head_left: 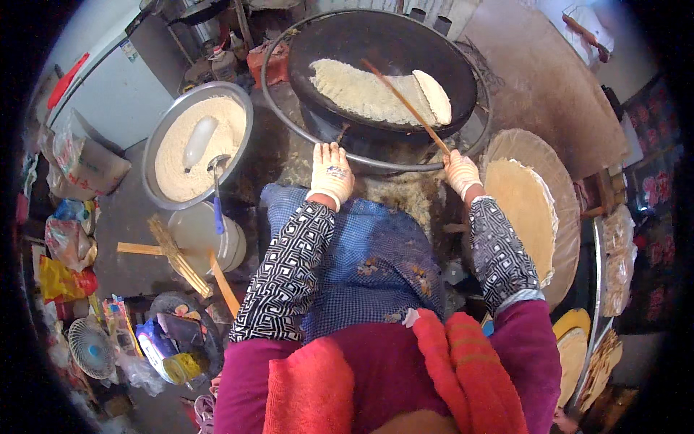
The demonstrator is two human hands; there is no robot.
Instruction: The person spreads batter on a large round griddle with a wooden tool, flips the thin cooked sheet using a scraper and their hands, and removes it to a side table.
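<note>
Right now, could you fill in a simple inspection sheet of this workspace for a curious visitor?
Surface: dark round griddle; a pale sheet lies on it, right end apparently folded over.
Things: wooden stick reaching across the sheet; metal bowl of pale powder, with a blue-handled ladle over its rim.
Clutter: yellow-and-red bag at left; wooden pieces at a white bucket.
Hands: gloved right hand closed on the stick; gloved left hand palm down, fingers at the metal ring around the griddle, grip unclear.
Cables: nothing seen.
Surroundings: thin round sheets at right; small fan lower left.
</note>
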